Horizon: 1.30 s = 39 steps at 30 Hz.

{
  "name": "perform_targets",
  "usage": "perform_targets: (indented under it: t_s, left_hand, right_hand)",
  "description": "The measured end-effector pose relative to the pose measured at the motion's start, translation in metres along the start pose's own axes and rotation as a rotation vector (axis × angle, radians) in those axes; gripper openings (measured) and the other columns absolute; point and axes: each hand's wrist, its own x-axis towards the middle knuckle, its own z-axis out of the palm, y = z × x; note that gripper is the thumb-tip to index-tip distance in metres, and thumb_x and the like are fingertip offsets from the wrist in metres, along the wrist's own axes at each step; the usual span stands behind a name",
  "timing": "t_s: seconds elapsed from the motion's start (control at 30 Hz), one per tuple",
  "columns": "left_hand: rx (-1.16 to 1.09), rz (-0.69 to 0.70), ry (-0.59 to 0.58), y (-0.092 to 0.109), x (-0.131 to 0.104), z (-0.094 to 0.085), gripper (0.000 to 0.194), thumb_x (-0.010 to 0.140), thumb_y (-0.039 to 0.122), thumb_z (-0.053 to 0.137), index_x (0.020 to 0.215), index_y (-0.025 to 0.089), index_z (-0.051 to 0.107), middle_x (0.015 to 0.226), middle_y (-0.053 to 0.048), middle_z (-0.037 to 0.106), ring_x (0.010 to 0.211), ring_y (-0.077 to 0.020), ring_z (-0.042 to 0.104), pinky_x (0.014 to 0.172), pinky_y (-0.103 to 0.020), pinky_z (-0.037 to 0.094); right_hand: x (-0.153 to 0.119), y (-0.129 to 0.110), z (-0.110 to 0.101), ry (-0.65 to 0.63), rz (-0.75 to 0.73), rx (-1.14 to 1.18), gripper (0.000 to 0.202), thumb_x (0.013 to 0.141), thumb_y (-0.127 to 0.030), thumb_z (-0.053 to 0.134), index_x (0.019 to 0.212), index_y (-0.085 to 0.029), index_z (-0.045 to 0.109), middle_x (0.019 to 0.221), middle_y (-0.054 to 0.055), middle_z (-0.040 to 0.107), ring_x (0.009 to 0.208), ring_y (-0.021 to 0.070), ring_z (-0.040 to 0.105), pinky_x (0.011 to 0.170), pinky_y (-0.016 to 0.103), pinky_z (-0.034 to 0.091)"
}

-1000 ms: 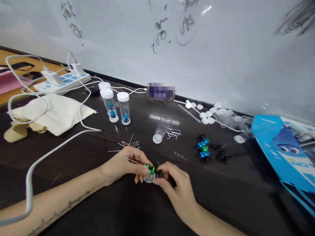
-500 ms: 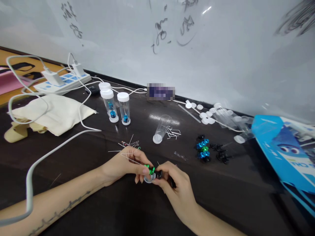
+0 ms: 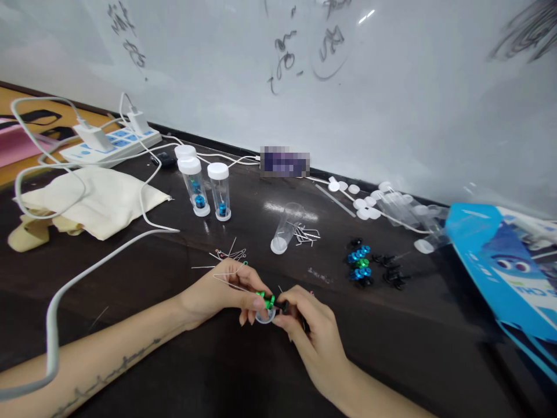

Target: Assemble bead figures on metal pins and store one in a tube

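Near the front middle of the dark table, my left hand (image 3: 237, 290) pinches a green part (image 3: 266, 299), with a thin bent wire (image 3: 224, 281) sticking out to the left over the fingers. Just beneath the green part shows a round clear piece with a whitish rim (image 3: 264, 316). My right hand (image 3: 311, 325) is closed on a small black part (image 3: 284, 306) close to the green one. Behind my left hand lie loose wire pins (image 3: 230, 253). A clear tube with a white cap (image 3: 279, 244) lies beside bent metal pieces (image 3: 307, 234).
Capped clear tubes (image 3: 219, 194) with blue parts stand at the back left. To the right are blue and green parts (image 3: 359, 262), black parts (image 3: 394, 276), white discs (image 3: 365, 208) and a blue bag (image 3: 487, 255). A power strip (image 3: 115, 148), cables and a cream cloth (image 3: 93, 200) occupy the left.
My right fingers have shifted slightly, and the black part has turned and sits a little farther from the green part. My left hand has barely moved.
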Motion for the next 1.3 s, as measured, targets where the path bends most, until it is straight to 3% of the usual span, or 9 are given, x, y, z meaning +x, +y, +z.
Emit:
perform_targets:
  t_s: [0.1,0.33,0.6,0.73,0.87,0.97,1.07,1.2,1.3]
  left_hand:
    - [-0.002,0.010,0.010,-0.0010,0.0007,-0.0018,0.009,0.070,0.010,0.079,0.078,0.009,0.075,0.065,-0.006,0.076,0.048,-0.0096,0.065,0.043,-0.013,0.052]
    - [0.006,-0.022,-0.011,-0.0004,-0.0006,0.0025,0.010,0.067,0.012,0.081,0.074,0.010,0.074,0.067,-0.009,0.077,0.047,-0.0106,0.065,0.041,-0.014,0.052]
    - [0.003,-0.026,-0.014,-0.0002,-0.0007,0.0026,0.009,0.067,0.012,0.080,0.074,0.010,0.074,0.067,-0.009,0.077,0.047,-0.0109,0.065,0.041,-0.014,0.052]
    - [0.005,-0.027,-0.030,0.0000,-0.0013,0.0023,0.009,0.067,0.011,0.080,0.074,0.011,0.074,0.068,-0.009,0.077,0.048,-0.0109,0.066,0.042,-0.014,0.052]
    - [0.000,0.005,-0.009,-0.0011,-0.0001,-0.0003,0.009,0.069,0.011,0.080,0.076,0.011,0.074,0.066,-0.007,0.076,0.048,-0.0102,0.065,0.042,-0.014,0.052]
    - [0.009,0.019,0.005,-0.0028,0.0009,-0.0029,0.009,0.069,0.012,0.080,0.077,0.010,0.075,0.065,-0.006,0.076,0.048,-0.0100,0.065,0.042,-0.014,0.052]
    - [0.020,0.015,0.017,-0.0033,0.0005,-0.0031,0.010,0.069,0.013,0.080,0.077,0.010,0.074,0.065,-0.007,0.076,0.048,-0.0106,0.065,0.042,-0.015,0.051]
    - [0.021,-0.023,0.004,-0.0014,-0.0009,0.0010,0.012,0.066,0.014,0.081,0.074,0.010,0.073,0.066,-0.009,0.076,0.047,-0.0119,0.065,0.041,-0.016,0.050]
    - [0.024,-0.047,-0.003,0.0001,-0.0014,0.0040,0.012,0.065,0.014,0.082,0.072,0.010,0.073,0.066,-0.009,0.076,0.047,-0.0119,0.064,0.040,-0.016,0.049]
  right_hand:
    - [0.0002,-0.0003,0.0003,0.023,-0.010,-0.015,0.005,0.094,-0.026,0.058,0.093,-0.022,0.061,0.075,-0.003,0.053,0.064,0.0126,0.050,0.062,0.023,0.037]
    - [-0.0011,0.0004,-0.0015,-0.048,-0.016,0.034,0.038,0.100,-0.039,0.044,0.068,-0.019,0.053,0.064,-0.002,0.050,0.059,0.0120,0.048,0.057,0.025,0.032]
    - [-0.0023,0.0001,-0.0023,-0.052,-0.011,0.016,0.034,0.099,-0.035,0.046,0.069,-0.019,0.049,0.065,-0.004,0.044,0.059,0.0116,0.043,0.057,0.025,0.030]
    - [-0.0018,-0.0012,-0.0028,-0.075,-0.029,0.031,0.026,0.099,-0.028,0.044,0.076,-0.020,0.051,0.071,-0.003,0.048,0.064,0.0122,0.047,0.061,0.025,0.033]
    - [-0.0008,-0.0011,-0.0011,-0.019,-0.036,-0.001,0.008,0.095,-0.019,0.053,0.088,-0.021,0.055,0.079,-0.002,0.052,0.068,0.0126,0.050,0.063,0.024,0.036]
    - [-0.0009,-0.0004,0.0005,0.011,-0.062,0.000,0.009,0.094,-0.015,0.054,0.096,-0.023,0.058,0.084,-0.001,0.055,0.073,0.0132,0.052,0.066,0.024,0.038]
    - [-0.0017,-0.0005,0.0006,0.001,-0.048,-0.025,0.007,0.095,-0.023,0.056,0.089,-0.022,0.059,0.079,-0.002,0.055,0.071,0.0138,0.052,0.067,0.025,0.037]
    - [-0.0019,-0.0009,-0.0008,-0.057,-0.011,-0.055,0.036,0.100,-0.040,0.044,0.072,-0.020,0.052,0.066,-0.003,0.050,0.063,0.0138,0.048,0.062,0.027,0.033]
    - [-0.0011,-0.0007,-0.0013,-0.080,-0.016,-0.060,0.044,0.102,-0.046,0.034,0.071,-0.020,0.052,0.065,-0.002,0.049,0.062,0.0139,0.047,0.062,0.028,0.031]
